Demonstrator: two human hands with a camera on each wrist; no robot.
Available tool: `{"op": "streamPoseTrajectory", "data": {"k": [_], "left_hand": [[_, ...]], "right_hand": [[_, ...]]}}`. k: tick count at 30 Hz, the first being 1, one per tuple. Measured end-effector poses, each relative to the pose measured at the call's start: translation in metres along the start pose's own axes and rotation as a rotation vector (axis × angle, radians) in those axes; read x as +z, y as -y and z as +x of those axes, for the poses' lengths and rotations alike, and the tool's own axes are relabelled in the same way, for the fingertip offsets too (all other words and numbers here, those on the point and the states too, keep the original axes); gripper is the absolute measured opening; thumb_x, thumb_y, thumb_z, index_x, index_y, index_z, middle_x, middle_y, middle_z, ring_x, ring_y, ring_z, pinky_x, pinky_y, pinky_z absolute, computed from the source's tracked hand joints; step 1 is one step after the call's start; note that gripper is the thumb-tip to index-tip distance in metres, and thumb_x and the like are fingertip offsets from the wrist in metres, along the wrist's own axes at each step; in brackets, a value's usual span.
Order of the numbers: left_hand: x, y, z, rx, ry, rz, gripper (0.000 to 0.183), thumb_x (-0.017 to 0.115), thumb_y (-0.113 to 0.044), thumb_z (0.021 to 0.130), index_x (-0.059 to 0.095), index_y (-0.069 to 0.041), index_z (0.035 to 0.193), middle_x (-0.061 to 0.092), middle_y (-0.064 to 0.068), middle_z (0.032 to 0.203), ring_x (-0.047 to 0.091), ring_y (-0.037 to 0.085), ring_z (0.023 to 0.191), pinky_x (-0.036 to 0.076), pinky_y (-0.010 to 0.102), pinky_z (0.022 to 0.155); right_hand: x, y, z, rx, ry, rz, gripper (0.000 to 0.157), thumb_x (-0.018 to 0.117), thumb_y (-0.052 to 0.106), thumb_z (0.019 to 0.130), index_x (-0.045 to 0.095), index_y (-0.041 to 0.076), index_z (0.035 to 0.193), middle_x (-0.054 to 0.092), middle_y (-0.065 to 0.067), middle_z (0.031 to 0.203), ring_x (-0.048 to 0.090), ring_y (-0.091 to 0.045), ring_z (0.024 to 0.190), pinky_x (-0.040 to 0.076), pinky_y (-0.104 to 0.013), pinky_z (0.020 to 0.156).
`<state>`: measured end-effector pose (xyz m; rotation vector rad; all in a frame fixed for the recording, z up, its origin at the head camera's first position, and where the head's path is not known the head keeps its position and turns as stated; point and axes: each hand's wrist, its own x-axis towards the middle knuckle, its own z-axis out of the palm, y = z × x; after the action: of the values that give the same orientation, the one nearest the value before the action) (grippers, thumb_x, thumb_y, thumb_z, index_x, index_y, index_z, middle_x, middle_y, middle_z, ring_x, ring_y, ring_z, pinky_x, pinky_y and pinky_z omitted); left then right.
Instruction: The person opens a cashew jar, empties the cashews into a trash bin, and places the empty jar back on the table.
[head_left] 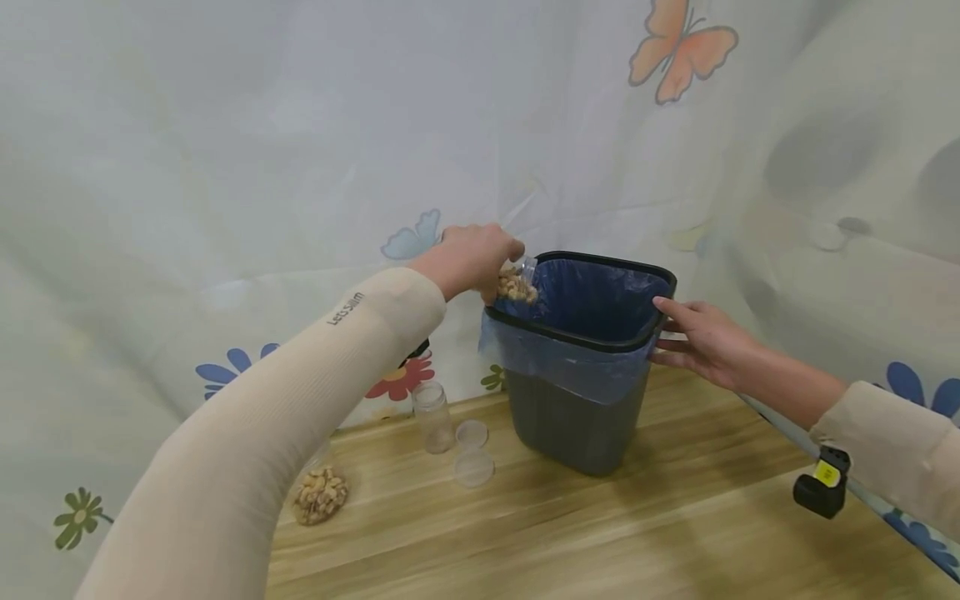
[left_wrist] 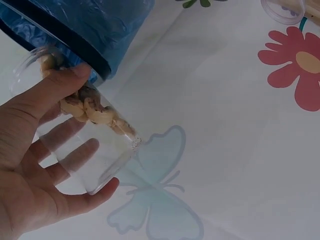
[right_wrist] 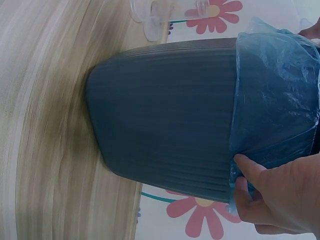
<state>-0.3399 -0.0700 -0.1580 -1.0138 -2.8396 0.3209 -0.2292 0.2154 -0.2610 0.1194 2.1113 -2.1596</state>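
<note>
My left hand (head_left: 474, 254) grips a clear jar (left_wrist: 111, 162), tilted with its mouth over the left side of the trash can (head_left: 573, 425). Pale nuts (left_wrist: 97, 112), cashew-like in shape, lie along the jar's lower side and reach toward its mouth. The thumb lies across the jar while the fingers wrap beneath it. A blue bag (head_left: 592, 371) lines the grey can and folds over its black rim. At the right side, my right hand (head_left: 705, 340) holds the can, thumb at the rim and fingers against the bag outside.
On the wooden table (head_left: 720, 508), left of the can, stands an uncapped clear jar (head_left: 433, 421). Two clear round lids (head_left: 474, 468) lie beside it. Another container with nuts (head_left: 321, 496) is partly hidden behind my left sleeve. A printed curtain (head_left: 300, 167) hangs close behind.
</note>
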Motion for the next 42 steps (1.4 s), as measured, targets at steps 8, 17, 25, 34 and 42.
{"op": "streamPoseTrajectory", "data": {"k": [8, 17, 25, 34, 42], "left_hand": [[0.0023, 0.0002, -0.0021, -0.007, -0.001, -0.030, 0.066, 0.087, -0.013, 0.081, 0.059, -0.020, 0.140, 0.064, 0.004, 0.128, 0.060, 0.022, 0.094, 0.056, 0.042, 0.079], [0.0030, 0.0000, -0.0011, -0.003, 0.000, -0.039, 0.067, 0.087, -0.013, 0.081, 0.058, -0.020, 0.141, 0.063, 0.005, 0.128, 0.060, 0.022, 0.094, 0.056, 0.041, 0.079], [0.0014, -0.0006, 0.0007, -0.007, 0.010, -0.029, 0.068, 0.087, -0.013, 0.081, 0.058, -0.022, 0.142, 0.063, 0.004, 0.130, 0.060, 0.022, 0.093, 0.056, 0.044, 0.079], [-0.0004, -0.0018, 0.0041, -0.003, 0.025, 0.001, 0.070, 0.087, -0.012, 0.080, 0.058, -0.023, 0.142, 0.062, 0.002, 0.132, 0.061, 0.023, 0.098, 0.053, 0.053, 0.085], [-0.0040, -0.0046, 0.0027, -0.005, 0.040, 0.020, 0.070, 0.086, -0.010, 0.081, 0.058, -0.024, 0.143, 0.060, 0.002, 0.136, 0.062, 0.025, 0.104, 0.051, 0.058, 0.088]], "right_hand": [[0.0017, -0.0015, -0.0001, 0.006, -0.006, 0.016, 0.093, 0.046, 0.045, 0.106, -0.017, 0.001, 0.158, -0.007, -0.023, 0.166, 0.016, -0.042, 0.152, 0.038, -0.044, 0.112], [0.0019, -0.0012, -0.0001, 0.001, 0.011, 0.018, 0.088, 0.044, 0.043, 0.107, -0.011, 0.000, 0.160, -0.007, -0.022, 0.167, 0.015, -0.041, 0.153, 0.038, -0.043, 0.112], [0.0004, -0.0012, -0.0005, 0.001, 0.007, 0.014, 0.087, 0.044, 0.044, 0.107, -0.010, 0.001, 0.160, -0.006, -0.021, 0.167, 0.016, -0.041, 0.153, 0.039, -0.043, 0.112], [-0.0006, -0.0016, -0.0007, -0.002, -0.002, 0.004, 0.091, 0.045, 0.046, 0.106, -0.015, 0.002, 0.159, -0.006, -0.021, 0.167, 0.017, -0.041, 0.153, 0.039, -0.043, 0.111], [-0.0009, -0.0003, -0.0029, -0.006, -0.023, -0.115, 0.091, 0.041, 0.048, 0.107, -0.015, -0.002, 0.158, -0.010, -0.025, 0.166, 0.000, -0.046, 0.153, 0.032, -0.052, 0.116]]}}
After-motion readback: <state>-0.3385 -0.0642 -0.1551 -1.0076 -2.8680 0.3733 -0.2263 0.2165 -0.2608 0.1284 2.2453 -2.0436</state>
